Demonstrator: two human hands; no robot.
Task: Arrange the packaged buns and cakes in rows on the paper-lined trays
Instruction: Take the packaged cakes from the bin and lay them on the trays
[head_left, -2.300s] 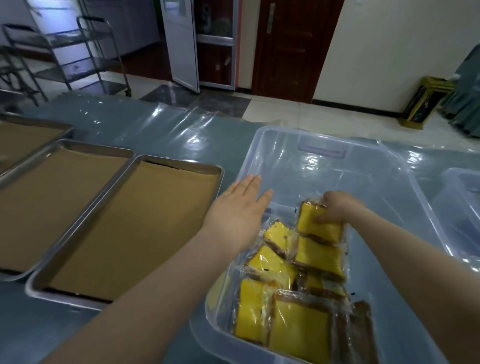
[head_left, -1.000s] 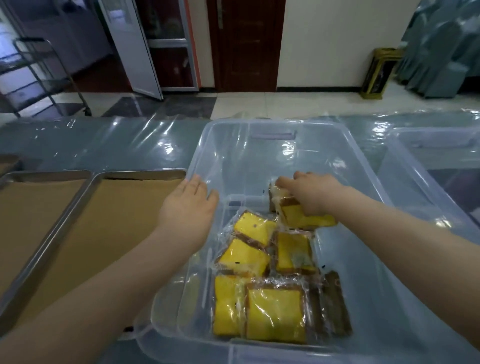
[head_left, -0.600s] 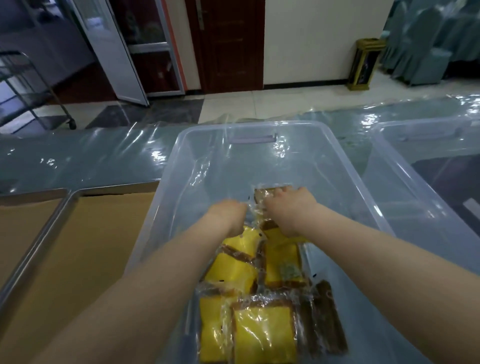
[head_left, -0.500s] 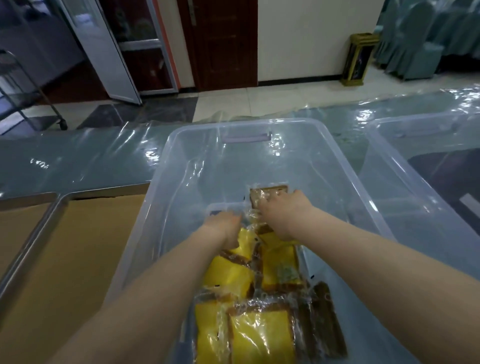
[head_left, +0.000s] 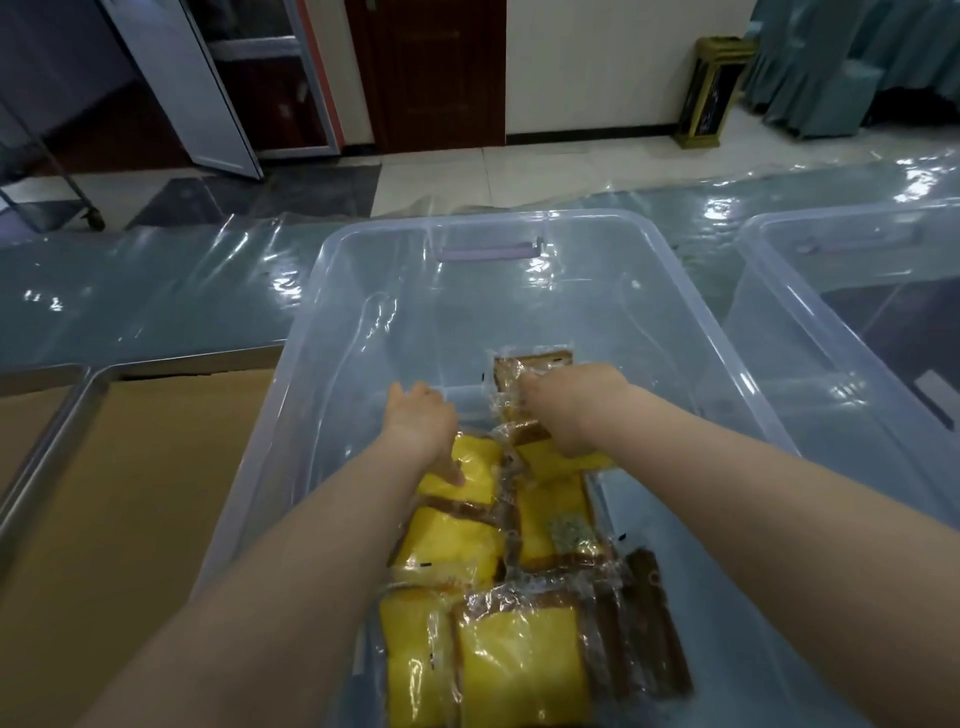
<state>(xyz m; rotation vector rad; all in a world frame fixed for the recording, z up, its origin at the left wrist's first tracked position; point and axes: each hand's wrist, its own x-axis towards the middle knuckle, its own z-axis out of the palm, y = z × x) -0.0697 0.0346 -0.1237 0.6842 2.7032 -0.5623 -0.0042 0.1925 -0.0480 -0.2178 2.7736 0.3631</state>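
Fingers (head_left: 527, 387) of the right hand (head_left: 571, 410) curl round a wrapped cake (head_left: 535, 362) at the pile's far end in the bin (head_left: 363, 291); the left hand (head_left: 423, 421) touches a yellow cake (head_left: 478, 462), grip hidden. The papered tray (head_left: 187, 362) lies leftward, nearer the left hand.

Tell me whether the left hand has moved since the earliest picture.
Yes. The left hand went rightward from the left rim of the clear bin to inside it, now over a yellow packaged cake.
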